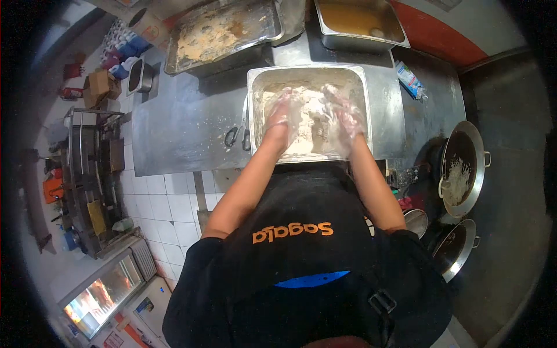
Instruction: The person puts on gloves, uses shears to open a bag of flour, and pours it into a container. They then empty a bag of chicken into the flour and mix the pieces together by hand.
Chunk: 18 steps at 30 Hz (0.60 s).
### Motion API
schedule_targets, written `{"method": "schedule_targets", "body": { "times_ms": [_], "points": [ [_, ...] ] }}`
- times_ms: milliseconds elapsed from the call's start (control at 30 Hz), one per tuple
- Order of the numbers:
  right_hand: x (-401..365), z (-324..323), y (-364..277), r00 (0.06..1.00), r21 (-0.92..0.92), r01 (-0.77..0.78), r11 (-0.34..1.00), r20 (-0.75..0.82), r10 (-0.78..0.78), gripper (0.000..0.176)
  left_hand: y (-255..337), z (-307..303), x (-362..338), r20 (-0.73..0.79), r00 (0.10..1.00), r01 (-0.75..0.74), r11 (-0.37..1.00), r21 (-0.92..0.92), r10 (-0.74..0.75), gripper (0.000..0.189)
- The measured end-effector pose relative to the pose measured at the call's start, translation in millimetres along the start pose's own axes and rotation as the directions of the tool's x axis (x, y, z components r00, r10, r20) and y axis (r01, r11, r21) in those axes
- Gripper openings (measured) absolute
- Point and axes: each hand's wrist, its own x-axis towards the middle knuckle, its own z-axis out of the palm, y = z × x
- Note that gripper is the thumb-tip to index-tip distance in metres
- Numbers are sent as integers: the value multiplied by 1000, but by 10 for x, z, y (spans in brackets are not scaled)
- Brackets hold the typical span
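A deep rectangular metal pan (250, 98) on the steel table holds white flour (310, 116). Inside its left part is my left hand (283, 113), in a clear plastic glove dusted with flour. My right hand (345, 116), gloved the same way, is in the right part of the pan. Both hands touch the flour, apart from each other, and motion smears their fingers. Whether they hold anything cannot be made out. Black-handled scissors (231, 137) lie just left of the pan.
A flour-crusted tray (217, 37) stands behind at the left, and a pan of brownish liquid (361, 20) behind at the right. A blue and white packet (409, 80) lies at the right. Two large woks (479, 168) are farther right. A small metal container (141, 76) sits far left.
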Motion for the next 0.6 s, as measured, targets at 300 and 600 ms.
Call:
{"method": "schedule_targets", "body": {
  "times_ms": [300,600],
  "points": [
    [-357,75,-1240,942,276,-308,911,-44,332,21,-254,337,117,-79,972,-210,969,130,222,47],
    [-422,132,-1320,996,-114,89,989,5,-89,24,-202,191,382,187,981,76,993,-90,-58,55]
  ]
}}
